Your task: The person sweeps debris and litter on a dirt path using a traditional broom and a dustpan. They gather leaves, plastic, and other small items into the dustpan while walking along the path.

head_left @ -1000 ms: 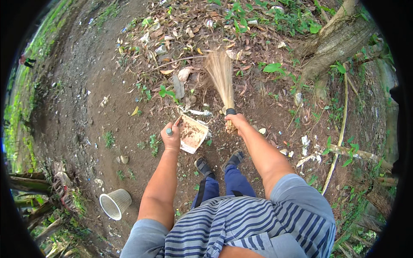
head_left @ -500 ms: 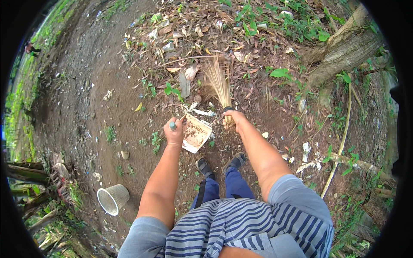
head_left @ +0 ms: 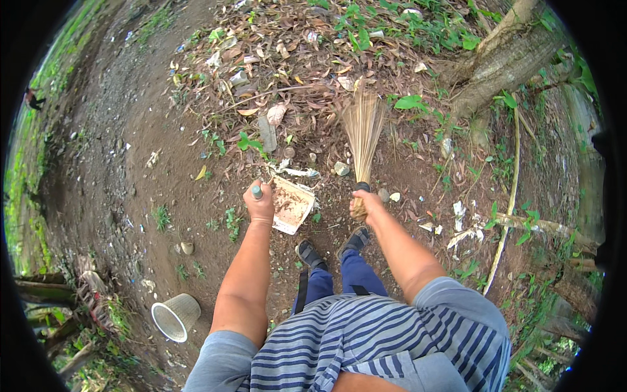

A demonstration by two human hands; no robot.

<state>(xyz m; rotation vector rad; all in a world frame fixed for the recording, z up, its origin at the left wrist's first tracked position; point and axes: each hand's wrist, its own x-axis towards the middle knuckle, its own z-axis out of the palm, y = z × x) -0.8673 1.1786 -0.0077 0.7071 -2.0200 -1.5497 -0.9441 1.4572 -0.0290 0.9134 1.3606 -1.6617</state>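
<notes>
My left hand (head_left: pixel 260 206) is closed round the upright handle of a dustpan (head_left: pixel 292 208). That pale, square pan rests on the dirt in front of my feet, with brown bits of debris in it. My right hand (head_left: pixel 369 206) grips a stick broom (head_left: pixel 364 137) at its bound end. The broom's tan bristles fan out away from me over the edge of the leaf litter, blurred at the tips. Strips of white material (head_left: pixel 297 172) lie along the pan's far edge. A pale stone (head_left: pixel 341 168) sits between pan and broom.
Dry leaves (head_left: pixel 281 72) and scraps cover the ground ahead. A white basket (head_left: pixel 176 317) lies tipped over at lower left. At the right are a tree trunk (head_left: pixel 499 65), a long thin pole (head_left: pixel 508 215) and white scraps (head_left: pixel 460 215). A distant person (head_left: pixel 32 98) shows at far left.
My right hand has swung the broom to the right, away from the dustpan, and pale stones show near it. My left hand still holds the dustpan in nearly the same place.
</notes>
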